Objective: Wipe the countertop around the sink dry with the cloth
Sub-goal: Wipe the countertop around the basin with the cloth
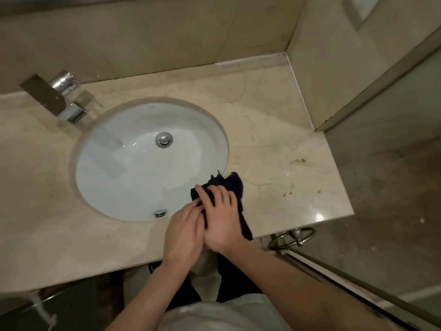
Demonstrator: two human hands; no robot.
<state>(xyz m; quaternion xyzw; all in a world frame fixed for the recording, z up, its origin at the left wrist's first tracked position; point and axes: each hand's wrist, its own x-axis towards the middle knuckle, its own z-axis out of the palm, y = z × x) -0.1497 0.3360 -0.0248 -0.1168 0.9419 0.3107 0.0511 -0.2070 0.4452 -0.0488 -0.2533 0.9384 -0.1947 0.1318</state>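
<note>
A dark cloth (232, 185) lies bunched on the beige marble countertop (274, 139) at the near right rim of the round white sink (133, 163). My right hand (220, 218) presses flat on top of the cloth, fingers spread toward the sink. My left hand (183, 232) sits beside it to the left, fingertips touching the cloth's near left edge under the right hand. A tail of the cloth hangs down past the counter's front edge.
A chrome faucet (64, 96) stands at the far left behind the sink. A wall corner and a glass partition (381, 115) bound the counter on the right. A metal towel ring (292, 238) hangs under the front right edge. Small brown stains (300, 161) mark the counter's right side.
</note>
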